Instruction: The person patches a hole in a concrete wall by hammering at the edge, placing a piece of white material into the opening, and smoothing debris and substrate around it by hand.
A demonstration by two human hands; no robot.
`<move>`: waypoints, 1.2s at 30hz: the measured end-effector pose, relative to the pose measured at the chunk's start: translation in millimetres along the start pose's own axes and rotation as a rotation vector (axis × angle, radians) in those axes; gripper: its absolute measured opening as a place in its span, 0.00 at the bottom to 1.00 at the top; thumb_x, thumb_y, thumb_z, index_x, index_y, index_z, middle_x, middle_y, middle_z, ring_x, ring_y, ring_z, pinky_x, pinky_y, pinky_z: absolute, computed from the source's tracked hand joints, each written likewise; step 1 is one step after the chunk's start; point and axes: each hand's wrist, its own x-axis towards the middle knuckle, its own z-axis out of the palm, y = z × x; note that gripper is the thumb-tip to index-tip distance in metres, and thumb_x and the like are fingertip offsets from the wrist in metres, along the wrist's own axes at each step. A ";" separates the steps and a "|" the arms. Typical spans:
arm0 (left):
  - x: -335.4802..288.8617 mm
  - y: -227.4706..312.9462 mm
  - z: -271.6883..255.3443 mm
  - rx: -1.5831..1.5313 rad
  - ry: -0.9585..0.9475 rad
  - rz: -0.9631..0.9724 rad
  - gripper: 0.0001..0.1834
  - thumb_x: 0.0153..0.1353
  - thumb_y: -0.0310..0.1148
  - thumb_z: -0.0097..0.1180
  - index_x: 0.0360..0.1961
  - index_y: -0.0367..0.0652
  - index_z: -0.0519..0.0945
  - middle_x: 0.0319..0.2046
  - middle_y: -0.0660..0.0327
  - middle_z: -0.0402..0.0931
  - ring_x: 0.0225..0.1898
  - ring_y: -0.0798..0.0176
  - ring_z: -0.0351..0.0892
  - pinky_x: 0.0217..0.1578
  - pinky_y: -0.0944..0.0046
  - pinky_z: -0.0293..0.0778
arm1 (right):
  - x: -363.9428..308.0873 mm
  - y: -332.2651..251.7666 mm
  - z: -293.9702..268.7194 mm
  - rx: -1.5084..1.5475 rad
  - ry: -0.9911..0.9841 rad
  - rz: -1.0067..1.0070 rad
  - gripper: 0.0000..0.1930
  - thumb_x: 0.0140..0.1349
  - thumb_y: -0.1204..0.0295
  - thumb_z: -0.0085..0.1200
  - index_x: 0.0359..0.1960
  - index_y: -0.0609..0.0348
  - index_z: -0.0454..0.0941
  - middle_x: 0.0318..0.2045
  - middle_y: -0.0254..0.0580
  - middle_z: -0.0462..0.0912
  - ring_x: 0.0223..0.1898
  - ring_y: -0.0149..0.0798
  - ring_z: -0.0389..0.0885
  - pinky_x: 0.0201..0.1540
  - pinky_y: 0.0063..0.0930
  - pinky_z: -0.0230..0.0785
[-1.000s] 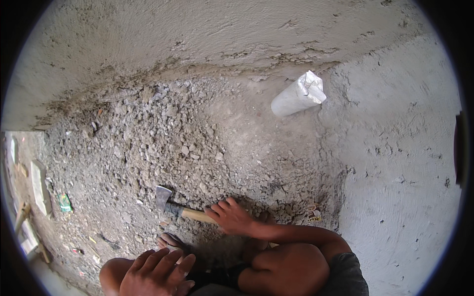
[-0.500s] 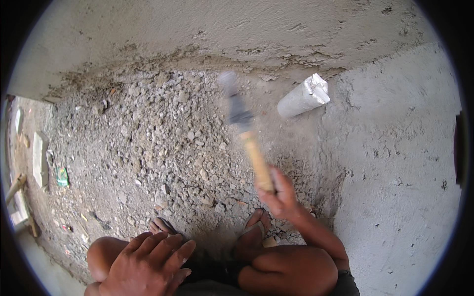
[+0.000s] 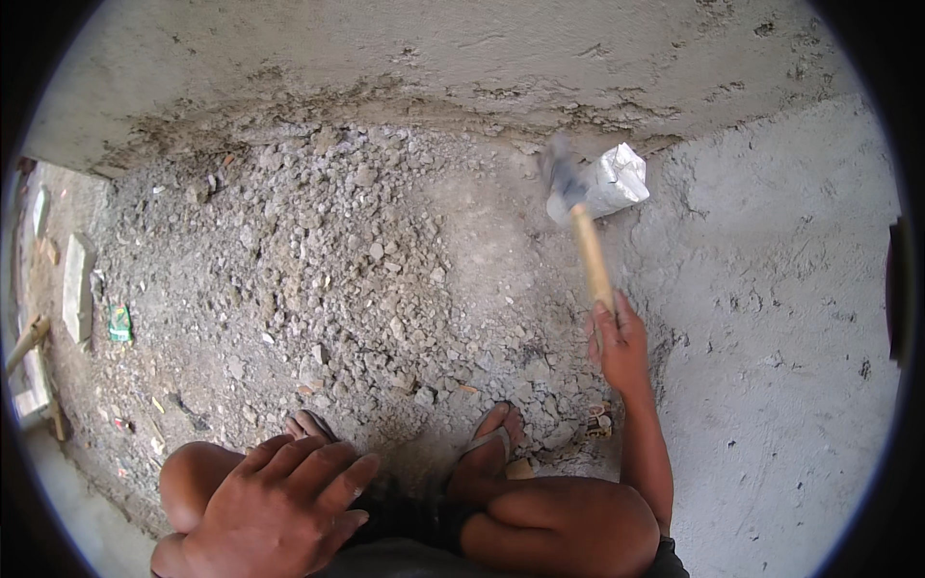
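Observation:
My right hand [image 3: 620, 337] is closed round the lower end of a wooden-handled tool with a dark metal head [image 3: 594, 258], held out forward and to the right. Motion blurs its head, so its exact shape cannot be told. That head overlaps the near left part of a pale grey cylinder [image 3: 620, 183] with a crumpled, silvery-white end; whether they touch is unclear. The cylinder lies where the dirt floor meets the grey surface on the right. My left hand [image 3: 275, 506] rests on my left knee, palm down, fingers loosely spread and holding nothing.
Loose grey rubble [image 3: 347, 260] covers much of the ground before my sandalled feet. A rough plastered wall [image 3: 462, 58] rises beyond it, and a grey cement surface [image 3: 771, 308] borders the right. Far left lie a pale slab [image 3: 77, 289], a green packet [image 3: 119, 324] and some wood [image 3: 29, 342].
My right hand has swung the tool rightward and forward, from above bare dirt to over the cylinder. The left hand has stayed on the knee, and the cylinder remains in about the same place.

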 end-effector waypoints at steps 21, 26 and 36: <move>10.2 3.4 -0.2 0.030 -0.030 -0.045 0.26 0.55 0.38 0.66 0.55 0.44 0.77 0.50 0.56 0.80 0.49 0.49 0.81 0.53 0.51 0.76 | 16.7 18.6 43.6 -0.262 0.257 -0.286 0.18 0.72 0.59 0.50 0.49 0.64 0.73 0.28 0.58 0.84 0.30 0.62 0.84 0.33 0.46 0.73; 9.5 3.6 0.3 0.018 -0.020 -0.020 0.26 0.55 0.38 0.66 0.55 0.44 0.77 0.49 0.55 0.80 0.49 0.49 0.81 0.52 0.51 0.76 | 68.6 80.2 59.7 -0.699 0.086 0.016 0.24 0.71 0.52 0.50 0.50 0.65 0.74 0.28 0.57 0.84 0.33 0.62 0.84 0.35 0.51 0.74; 3.3 2.2 2.6 0.040 0.006 -0.067 0.26 0.54 0.38 0.66 0.54 0.44 0.78 0.47 0.56 0.81 0.48 0.49 0.82 0.51 0.50 0.77 | 46.5 14.5 49.0 -0.325 0.219 -0.223 0.21 0.70 0.53 0.52 0.51 0.58 0.75 0.27 0.61 0.82 0.35 0.64 0.83 0.38 0.54 0.73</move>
